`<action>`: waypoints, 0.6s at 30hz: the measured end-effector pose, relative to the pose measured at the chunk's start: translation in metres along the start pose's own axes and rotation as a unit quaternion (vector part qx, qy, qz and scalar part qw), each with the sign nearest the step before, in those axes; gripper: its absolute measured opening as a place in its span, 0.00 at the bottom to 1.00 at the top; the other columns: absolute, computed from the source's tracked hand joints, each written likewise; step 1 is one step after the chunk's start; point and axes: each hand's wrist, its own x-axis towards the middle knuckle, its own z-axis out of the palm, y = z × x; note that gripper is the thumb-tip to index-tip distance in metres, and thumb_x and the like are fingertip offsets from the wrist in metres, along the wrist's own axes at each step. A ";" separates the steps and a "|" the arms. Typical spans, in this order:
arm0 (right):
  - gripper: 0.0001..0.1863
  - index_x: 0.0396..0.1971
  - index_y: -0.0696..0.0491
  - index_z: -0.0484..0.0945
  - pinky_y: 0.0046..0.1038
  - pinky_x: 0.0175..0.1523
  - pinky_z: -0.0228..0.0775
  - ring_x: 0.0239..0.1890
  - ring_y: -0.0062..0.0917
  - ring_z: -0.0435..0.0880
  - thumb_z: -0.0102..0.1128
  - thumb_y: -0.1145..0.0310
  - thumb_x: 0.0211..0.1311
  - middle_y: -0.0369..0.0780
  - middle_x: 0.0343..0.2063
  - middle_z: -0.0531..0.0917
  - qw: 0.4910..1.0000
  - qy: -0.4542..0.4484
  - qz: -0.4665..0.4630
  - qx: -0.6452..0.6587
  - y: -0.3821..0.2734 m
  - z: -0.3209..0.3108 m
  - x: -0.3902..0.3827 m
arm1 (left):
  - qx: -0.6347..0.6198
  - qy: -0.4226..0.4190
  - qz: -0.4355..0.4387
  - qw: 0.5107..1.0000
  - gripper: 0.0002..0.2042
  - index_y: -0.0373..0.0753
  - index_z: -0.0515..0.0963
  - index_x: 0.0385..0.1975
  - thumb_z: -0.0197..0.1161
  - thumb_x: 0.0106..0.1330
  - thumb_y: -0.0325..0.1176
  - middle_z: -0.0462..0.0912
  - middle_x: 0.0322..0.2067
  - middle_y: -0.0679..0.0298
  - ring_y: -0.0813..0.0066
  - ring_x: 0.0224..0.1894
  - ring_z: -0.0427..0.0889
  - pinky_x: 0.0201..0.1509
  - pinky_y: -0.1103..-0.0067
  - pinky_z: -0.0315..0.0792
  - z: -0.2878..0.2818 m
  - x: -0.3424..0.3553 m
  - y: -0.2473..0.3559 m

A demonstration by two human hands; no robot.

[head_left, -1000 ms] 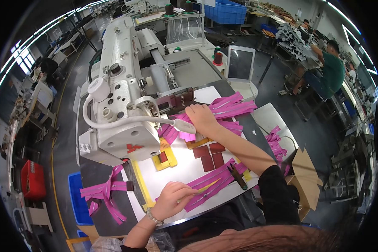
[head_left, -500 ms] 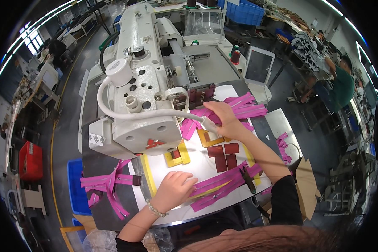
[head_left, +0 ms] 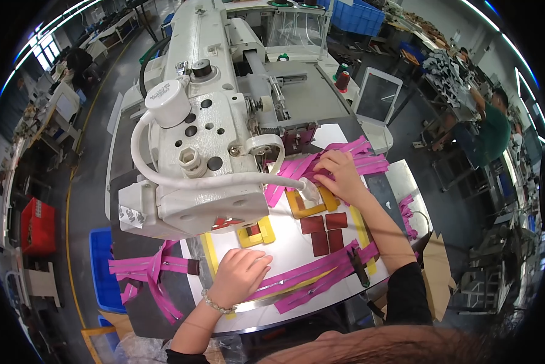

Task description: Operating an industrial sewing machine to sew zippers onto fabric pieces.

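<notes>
The pink zip strips (head_left: 300,165) in the pile are lying by the right hand (head_left: 344,178), under and just past its fingertips. They are crossing each other, with their long sides mostly slanting up to the right. Some ends are poking out on each side of that hand. Its fingers are bending over the pile, but I cannot tell if they are pinching a strip. The left hand (head_left: 239,276) is staying well apart, nearer the two front strips (head_left: 312,292). Its fingers are curling loosely together, and its palm is hiding, so I cannot tell if it is holding anything. Dark red patches (head_left: 320,244) are sitting between, and the big white machine (head_left: 206,136) is standing behind.
</notes>
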 end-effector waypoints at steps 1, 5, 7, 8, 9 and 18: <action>0.07 0.29 0.49 0.77 0.31 0.50 0.56 0.44 0.26 0.74 0.64 0.69 0.49 0.34 0.35 0.77 1.000 0.003 0.007 0.010 -0.001 -0.002 0.001 | -0.007 0.001 -0.004 1.000 0.10 0.40 0.79 0.36 0.65 0.54 0.31 0.79 0.35 0.65 0.70 0.38 0.78 0.43 0.75 0.69 -0.001 0.000 -0.001; 0.03 0.27 0.51 0.78 0.31 0.50 0.58 0.42 0.27 0.76 0.62 0.71 0.52 0.34 0.33 0.78 0.999 0.002 -0.010 0.033 -0.003 -0.003 0.004 | -0.013 0.007 -0.017 1.000 0.09 0.41 0.79 0.36 0.65 0.54 0.31 0.79 0.35 0.65 0.70 0.38 0.78 0.43 0.74 0.69 0.000 -0.004 -0.008; 0.03 0.29 0.53 0.79 0.29 0.47 0.62 0.40 0.29 0.78 0.60 0.72 0.53 0.35 0.32 0.80 0.992 -0.029 0.001 0.123 -0.005 -0.002 0.002 | -0.007 0.013 -0.024 1.000 0.09 0.41 0.79 0.36 0.65 0.54 0.31 0.79 0.35 0.65 0.70 0.38 0.78 0.44 0.74 0.69 0.001 -0.005 -0.011; 0.03 0.29 0.53 0.79 0.29 0.47 0.62 0.40 0.29 0.78 0.60 0.72 0.53 0.35 0.32 0.80 0.992 -0.032 0.000 0.123 -0.006 -0.002 0.003 | 0.001 0.018 -0.028 0.999 0.09 0.41 0.80 0.36 0.65 0.54 0.31 0.79 0.35 0.65 0.70 0.38 0.78 0.44 0.74 0.69 0.001 -0.005 -0.012; 0.04 0.29 0.53 0.80 0.31 0.47 0.64 0.40 0.31 0.78 0.61 0.73 0.52 0.36 0.33 0.81 0.995 -0.025 -0.018 0.093 -0.008 0.000 0.003 | 0.000 0.018 -0.030 0.999 0.09 0.41 0.80 0.36 0.65 0.54 0.31 0.79 0.35 0.65 0.70 0.38 0.78 0.44 0.74 0.69 0.002 -0.006 -0.014; 0.03 0.30 0.56 0.77 0.29 0.40 0.69 0.32 0.28 0.78 0.59 0.74 0.56 0.39 0.28 0.79 0.942 -0.075 0.110 0.307 -0.021 -0.016 0.007 | 0.027 0.029 -0.037 0.999 0.10 0.41 0.80 0.36 0.65 0.53 0.31 0.79 0.36 0.65 0.69 0.40 0.77 0.44 0.74 0.69 0.003 -0.011 -0.017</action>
